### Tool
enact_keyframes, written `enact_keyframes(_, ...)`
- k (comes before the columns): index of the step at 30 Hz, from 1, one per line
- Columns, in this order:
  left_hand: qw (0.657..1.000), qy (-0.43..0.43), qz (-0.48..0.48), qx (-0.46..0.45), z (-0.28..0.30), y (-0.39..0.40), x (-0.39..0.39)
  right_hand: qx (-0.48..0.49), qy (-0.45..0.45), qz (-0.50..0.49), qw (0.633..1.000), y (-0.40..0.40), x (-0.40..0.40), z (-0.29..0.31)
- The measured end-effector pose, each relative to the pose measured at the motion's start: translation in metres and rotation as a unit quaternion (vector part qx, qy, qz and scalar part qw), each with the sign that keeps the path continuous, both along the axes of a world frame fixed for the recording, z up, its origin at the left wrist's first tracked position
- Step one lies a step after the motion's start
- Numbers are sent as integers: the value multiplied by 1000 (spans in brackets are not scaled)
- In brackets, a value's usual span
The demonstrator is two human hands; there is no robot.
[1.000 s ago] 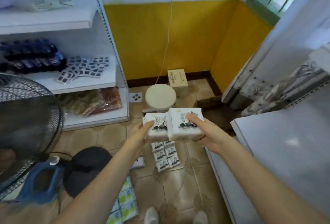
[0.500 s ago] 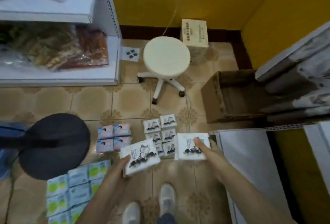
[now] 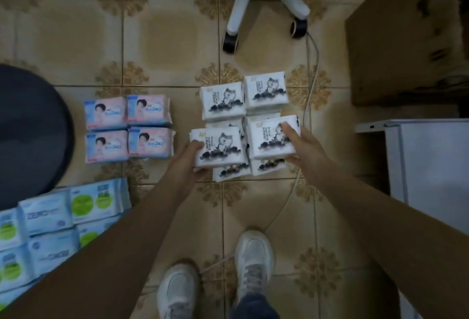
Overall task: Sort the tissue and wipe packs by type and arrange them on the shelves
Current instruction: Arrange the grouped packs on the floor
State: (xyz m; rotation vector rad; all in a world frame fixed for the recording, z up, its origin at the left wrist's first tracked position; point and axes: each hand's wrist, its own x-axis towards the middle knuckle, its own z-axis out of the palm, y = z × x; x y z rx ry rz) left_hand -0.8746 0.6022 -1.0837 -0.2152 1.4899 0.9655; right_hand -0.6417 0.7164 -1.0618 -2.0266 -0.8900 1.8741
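**Inspector:** Head view, the only one supplied. It looks straight down at a tiled floor [image 3: 165, 39]. The left hand [image 3: 189, 160] grips a white cat-print pack [image 3: 218, 146] by its left edge, thumb on the top face and fingers curled beneath. The right hand [image 3: 302, 152] grips a second white pack [image 3: 271, 138] by its right edge in the same manner.

**Clerk:** Where do the two packs sit?

**Inspector:** Side by side, directly over the white stack on the floor [image 3: 243, 95], whose rear two packs show clear and whose nearer ones are largely hidden beneath the held pair. Whether the held packs rest on the stack or hang just above it, I cannot tell.

**Clerk:** Why hold them by the outer edges?

**Inspector:** My judgement: it keeps the inner edges free, so the two can sit tight together and square with the pile below.

**Clerk:** And the other types?

**Inspector:** Four pink packs [image 3: 129, 128] lie in a square block left of the white stack, apart from it. The blue-and-green packs [image 3: 71, 212] sit nearer the person at lower left, partly behind the left forearm. Each type has its own patch, which suits sorting before shelving.

**Clerk:** Surroundings?

**Inspector:** A white stool base [image 3: 253, 1] on castors beyond the stack, a cardboard box [image 3: 406, 52] upper right, a white cabinet [image 3: 431, 166] at right, a dark round base [image 3: 30, 135] at left, a cable [image 3: 311, 95] running beside the white stack, and white shoes [image 3: 253, 257] below.

**Clerk:** Progress?

**Inspector:** Grouping looks well advanced; no pack here is on a shelf yet.
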Motion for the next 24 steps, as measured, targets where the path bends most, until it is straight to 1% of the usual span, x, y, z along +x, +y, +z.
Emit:
enact_keyframes(4, 999, 21, -12, 28, -38, 23, 8, 12, 16, 17, 1000, 13, -2, -42)
enact_keyframes(5, 999, 30, -13, 30, -42, 25, 13, 23, 7, 20, 1000, 16, -1, -50)
enact_keyframes(8, 993, 96, -57, 26, -54, 23, 23, 85, -69, 72, 991, 21, -2, -61)
enact_keyframes(9, 990, 115, -81, 27, -56, 22, 27, 90, -83, 89, 988, 21, 0, -64)
enact_keyframes(12, 976, 156, -148, 20, -56, 19, 33, 79, -103, 150, 980, 20, 3, -63)
enact_keyframes(17, 960, 181, -216, -2, -57, 21, 32, 55, -133, 226, 963, 24, 2, -56)
enact_keyframes(18, 957, 189, -220, -1, -55, 22, 31, 62, -143, 246, 957, 25, 2, -54)
enact_keyframes(20, 948, 225, -227, 4, -42, 24, 31, 78, -210, 295, 929, 27, 4, -49)
enact_keyframes(22, 925, 288, -248, 6, -27, 22, 28, 78, -274, 329, 900, 26, 3, -34)
enact_keyframes(24, 896, 335, -291, 1, -11, 17, 26, 98, -302, 355, 879, 25, 0, -9)
